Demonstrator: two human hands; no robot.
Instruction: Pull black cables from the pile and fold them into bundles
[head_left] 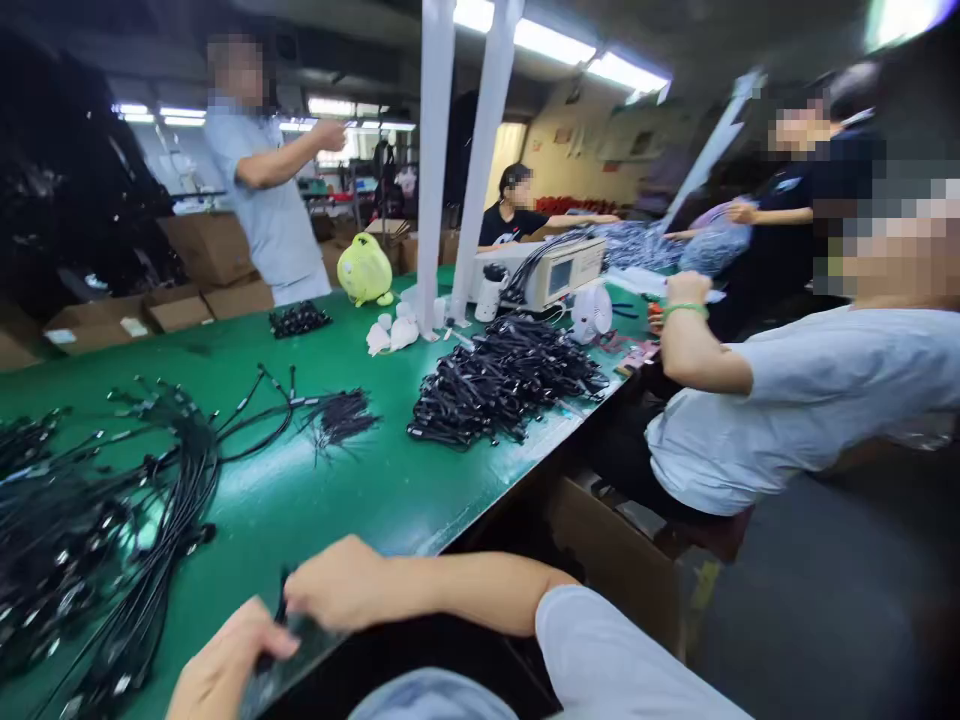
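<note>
At the near edge of the green table (375, 500), my right hand (341, 585) is closed around a black cable (283, 598), of which only a short dark stretch shows. Just left of it and lower, my left hand (232, 655) is closed too, its thumb pressed on a dark piece that looks like the same cable. Motion blur and the fingers hide most of what lies between the hands. Beside my left hand spreads a large bundle of black cables (187, 470) with small connectors at their ends.
A heap of coiled black cables (502, 380) lies mid-table, near a pile of thin black ties (345, 415). Behind stand a yellow-green container (365, 270), a tester with a screen (566, 272) and a white fan (592, 313). A co-worker (750, 410) sits at right; others work around the table.
</note>
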